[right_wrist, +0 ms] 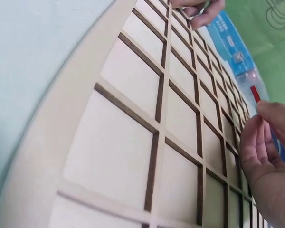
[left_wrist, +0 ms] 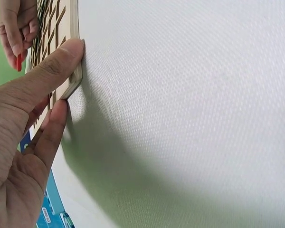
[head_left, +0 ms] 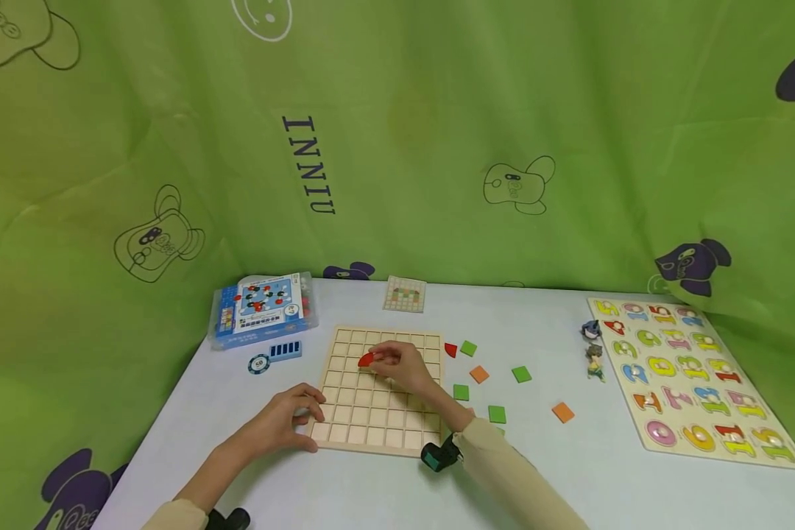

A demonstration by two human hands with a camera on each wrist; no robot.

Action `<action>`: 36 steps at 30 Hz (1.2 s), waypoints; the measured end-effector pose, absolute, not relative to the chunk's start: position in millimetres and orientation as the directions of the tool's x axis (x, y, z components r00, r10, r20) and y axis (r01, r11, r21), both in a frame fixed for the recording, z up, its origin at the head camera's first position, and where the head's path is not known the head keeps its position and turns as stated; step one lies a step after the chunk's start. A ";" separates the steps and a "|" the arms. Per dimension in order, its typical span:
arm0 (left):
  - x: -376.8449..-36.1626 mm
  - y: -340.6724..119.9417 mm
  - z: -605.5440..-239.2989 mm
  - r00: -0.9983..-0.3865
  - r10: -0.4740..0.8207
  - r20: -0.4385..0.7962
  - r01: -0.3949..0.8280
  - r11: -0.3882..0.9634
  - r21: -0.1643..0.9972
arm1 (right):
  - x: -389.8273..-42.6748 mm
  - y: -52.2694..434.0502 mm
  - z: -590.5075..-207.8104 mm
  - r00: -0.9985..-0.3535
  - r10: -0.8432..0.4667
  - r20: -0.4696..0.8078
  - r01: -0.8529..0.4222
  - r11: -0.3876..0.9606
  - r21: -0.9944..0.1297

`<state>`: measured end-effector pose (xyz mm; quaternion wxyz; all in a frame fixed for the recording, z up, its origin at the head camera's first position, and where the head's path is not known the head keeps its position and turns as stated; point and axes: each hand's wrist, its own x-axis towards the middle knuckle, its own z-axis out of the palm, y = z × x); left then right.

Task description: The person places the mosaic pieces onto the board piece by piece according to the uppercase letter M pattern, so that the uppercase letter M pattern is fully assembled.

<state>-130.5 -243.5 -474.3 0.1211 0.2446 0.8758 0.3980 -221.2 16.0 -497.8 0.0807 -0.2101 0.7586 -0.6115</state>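
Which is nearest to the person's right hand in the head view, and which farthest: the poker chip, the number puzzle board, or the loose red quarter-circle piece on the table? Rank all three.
1. Loose red quarter-circle piece, just right of the right hand.
2. Poker chip, to the left, beyond the wooden grid board.
3. Number puzzle board, far right of the table.

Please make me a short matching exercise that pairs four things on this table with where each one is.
Things:
1. red piece
2. wooden grid board
3. number puzzle
4. blue box

Places:
A. table's far right side
B. pinched in the right hand
C. far left, behind the board
D. steadied at its near left corner by the left hand

Pairs: 1-B, 2-D, 3-A, 4-C
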 end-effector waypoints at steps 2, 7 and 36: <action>-130.7 -243.8 -474.4 -0.851 0.525 -0.014 0.335 0.564 0.755 | -222.0 12.8 -498.5 -0.903 -0.400 0.154 -0.246 0.189 -0.951; -131.4 -243.9 -475.4 -0.850 0.527 -0.008 0.345 0.566 0.749 | -222.7 4.2 -501.0 -0.914 -0.358 0.191 -0.295 0.264 -0.918; -129.3 -244.1 -476.1 -0.844 0.535 0.014 0.376 0.574 0.727 | -209.9 -14.5 -497.0 -0.932 -0.310 0.187 -0.296 0.355 -0.887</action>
